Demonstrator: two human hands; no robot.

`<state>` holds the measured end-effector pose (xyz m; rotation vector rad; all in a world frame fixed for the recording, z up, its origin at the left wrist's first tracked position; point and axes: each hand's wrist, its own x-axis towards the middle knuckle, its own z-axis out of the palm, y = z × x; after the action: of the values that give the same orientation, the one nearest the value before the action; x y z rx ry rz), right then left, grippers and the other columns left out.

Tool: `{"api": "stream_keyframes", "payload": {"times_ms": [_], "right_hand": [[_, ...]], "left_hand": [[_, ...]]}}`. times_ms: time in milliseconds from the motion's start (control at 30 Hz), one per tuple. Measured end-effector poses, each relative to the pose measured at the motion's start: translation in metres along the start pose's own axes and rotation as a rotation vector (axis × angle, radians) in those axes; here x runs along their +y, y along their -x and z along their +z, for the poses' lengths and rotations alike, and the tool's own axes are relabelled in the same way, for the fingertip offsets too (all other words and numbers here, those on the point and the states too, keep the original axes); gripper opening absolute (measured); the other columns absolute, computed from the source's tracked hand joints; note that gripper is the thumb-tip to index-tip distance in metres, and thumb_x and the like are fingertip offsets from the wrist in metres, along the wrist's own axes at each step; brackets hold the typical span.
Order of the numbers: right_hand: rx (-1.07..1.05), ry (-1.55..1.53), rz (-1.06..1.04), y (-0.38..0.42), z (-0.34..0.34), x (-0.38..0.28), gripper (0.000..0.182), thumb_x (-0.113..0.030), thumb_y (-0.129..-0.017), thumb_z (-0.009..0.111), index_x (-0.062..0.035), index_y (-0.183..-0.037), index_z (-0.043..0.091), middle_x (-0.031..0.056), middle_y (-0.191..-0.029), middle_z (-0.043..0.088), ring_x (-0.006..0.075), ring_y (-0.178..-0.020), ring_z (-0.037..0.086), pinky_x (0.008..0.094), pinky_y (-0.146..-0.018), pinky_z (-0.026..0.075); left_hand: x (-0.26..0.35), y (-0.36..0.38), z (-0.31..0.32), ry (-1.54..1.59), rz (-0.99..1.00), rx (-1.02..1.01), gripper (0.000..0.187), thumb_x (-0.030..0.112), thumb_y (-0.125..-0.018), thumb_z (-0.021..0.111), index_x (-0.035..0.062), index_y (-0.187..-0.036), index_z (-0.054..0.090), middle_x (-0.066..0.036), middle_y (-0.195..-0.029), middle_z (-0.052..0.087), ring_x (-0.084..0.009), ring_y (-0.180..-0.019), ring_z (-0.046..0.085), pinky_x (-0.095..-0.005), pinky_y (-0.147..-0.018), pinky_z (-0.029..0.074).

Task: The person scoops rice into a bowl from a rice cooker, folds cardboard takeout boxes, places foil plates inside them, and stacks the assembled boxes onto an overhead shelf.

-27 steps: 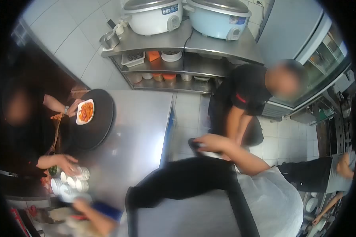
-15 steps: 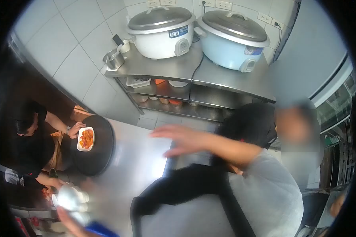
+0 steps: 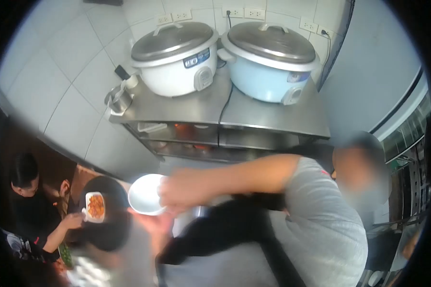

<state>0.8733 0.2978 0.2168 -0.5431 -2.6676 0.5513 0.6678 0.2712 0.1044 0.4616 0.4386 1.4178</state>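
A white bowl [image 3: 146,195] hangs in front of me at the left edge of the steel counter, its inside turned toward me. From below, my left hand [image 3: 154,225] grips the bowl; that hand is smeared by motion. At the right rim is my right hand [image 3: 181,190], its blurred fingers curled against the bowl. My right arm reaches across from a grey sleeve [image 3: 316,191]. Left of the bowl, an oblong white dish [image 3: 101,217] of orange-red food stands on a round black surface [image 3: 112,234].
A co-worker in black [image 3: 33,210] has one hand [image 3: 73,221] at the dish. Another person in a dark cap [image 3: 371,146] is close on my right. Ahead, a white rice cooker [image 3: 170,76] and a light-blue one [image 3: 258,79] stand on a steel table [image 3: 187,110].
My left hand has risen from the lower left, and the bowl is now between my hands. My right hand has gone from open to curled at its rim. The view has shifted.
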Motion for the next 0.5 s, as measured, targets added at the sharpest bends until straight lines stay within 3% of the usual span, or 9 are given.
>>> {"api": "stream_keyframes", "payload": {"times_ms": [33, 100, 167, 200, 267, 333, 367, 467, 500], "right_hand": [[0.02, -0.029, -0.016, 0.012, -0.013, 0.017, 0.038, -0.034, -0.081, 0.066, -0.006, -0.107, 0.062, 0.0121, -0.107, 0.057, 0.0296, -0.103, 0.053, 0.0428, -0.083, 0.046], [0.123, 0.126, 0.037, 0.039, -0.073, 0.065, 0.045, -0.034, -0.081, 0.067, -0.0061, -0.115, 0.06, 0.0138, -0.122, 0.053, 0.0306, -0.114, 0.049, 0.0416, -0.091, 0.045], [0.153, 0.386, 0.431, 0.079, -0.151, 0.127, 0.039, -0.029, -0.078, 0.07, -0.0061, -0.11, 0.063, 0.0144, -0.114, 0.059, 0.0324, -0.109, 0.054, 0.0408, -0.092, 0.045], [0.19, 0.549, 0.481, 0.106, -0.197, 0.16, 0.037, -0.028, -0.079, 0.069, -0.0069, -0.109, 0.065, 0.0147, -0.111, 0.061, 0.0331, -0.105, 0.056, 0.0405, -0.092, 0.045], [0.154, 0.779, 0.931, 0.159, -0.279, 0.216, 0.04, -0.027, -0.083, 0.064, -0.0074, -0.118, 0.061, 0.0152, -0.12, 0.058, 0.0328, -0.113, 0.053, 0.0422, -0.096, 0.044], [0.184, 0.96, 1.162, 0.218, -0.344, 0.258, 0.048, -0.03, -0.085, 0.062, -0.0105, -0.128, 0.055, 0.0184, -0.13, 0.051, 0.034, -0.121, 0.048, 0.0425, -0.102, 0.04], [0.208, 1.049, 1.235, 0.254, -0.369, 0.28, 0.053, -0.031, -0.085, 0.062, -0.0123, -0.133, 0.05, 0.0188, -0.135, 0.048, 0.0346, -0.123, 0.047, 0.043, -0.103, 0.039], [0.488, 0.568, 1.078, 0.335, -0.4, 0.318, 0.047, -0.034, -0.086, 0.063, -0.0109, -0.127, 0.057, 0.018, -0.126, 0.057, 0.0331, -0.118, 0.052, 0.0394, -0.099, 0.041], [0.514, 0.625, 1.078, 0.332, -0.397, 0.311, 0.045, -0.033, -0.088, 0.062, -0.0108, -0.126, 0.057, 0.0179, -0.124, 0.057, 0.0321, -0.117, 0.052, 0.0392, -0.099, 0.04]], "left_hand": [[-0.012, -0.012, -0.007, -0.152, 0.062, -0.011, 0.09, 0.068, -0.074, 0.062, 0.0185, -0.143, 0.034, -0.005, -0.141, 0.041, -0.0294, -0.127, 0.041, -0.0469, -0.101, 0.039], [-0.022, -0.03, -0.003, 0.123, 0.031, -0.095, 0.086, 0.068, -0.072, 0.062, 0.0261, -0.142, 0.036, 0.003, -0.138, 0.046, -0.0263, -0.123, 0.044, -0.0451, -0.101, 0.039], [-0.034, -0.052, -0.015, 0.209, 0.085, -0.268, 0.085, 0.068, -0.071, 0.064, 0.027, -0.141, 0.039, 0.005, -0.132, 0.051, -0.0239, -0.119, 0.047, -0.0452, -0.101, 0.038], [-0.042, -0.057, -0.035, 0.348, 0.102, -0.136, 0.083, 0.065, -0.071, 0.065, 0.0267, -0.141, 0.04, 0.002, -0.132, 0.052, -0.0245, -0.123, 0.045, -0.0466, -0.105, 0.036], [-0.045, -0.062, -0.053, 0.258, 0.113, -0.204, 0.076, 0.064, -0.08, 0.057, 0.0219, -0.14, 0.04, -0.002, -0.142, 0.044, -0.0295, -0.133, 0.037, -0.0493, -0.111, 0.029], [-0.051, -0.069, -0.045, 0.345, 0.052, 0.172, 0.071, 0.064, -0.084, 0.051, 0.0218, -0.14, 0.04, -0.003, -0.143, 0.043, -0.0305, -0.131, 0.04, -0.0524, -0.107, 0.033], [-0.058, -0.079, -0.051, 0.339, 0.004, 0.15, 0.071, 0.065, -0.084, 0.05, 0.0226, -0.14, 0.04, -0.004, -0.142, 0.043, -0.0308, -0.13, 0.041, -0.0536, -0.105, 0.036], [-0.079, -0.124, -0.002, 0.359, -0.101, 0.169, 0.077, 0.073, -0.08, 0.047, 0.0238, -0.139, 0.041, -0.005, -0.141, 0.044, -0.0321, -0.128, 0.043, -0.0561, -0.097, 0.042], [-0.087, -0.143, 0.018, 0.324, -0.144, 0.109, 0.081, 0.076, -0.078, 0.047, 0.0234, -0.139, 0.041, -0.005, -0.141, 0.044, -0.0328, -0.128, 0.043, -0.0565, -0.097, 0.041]]}}
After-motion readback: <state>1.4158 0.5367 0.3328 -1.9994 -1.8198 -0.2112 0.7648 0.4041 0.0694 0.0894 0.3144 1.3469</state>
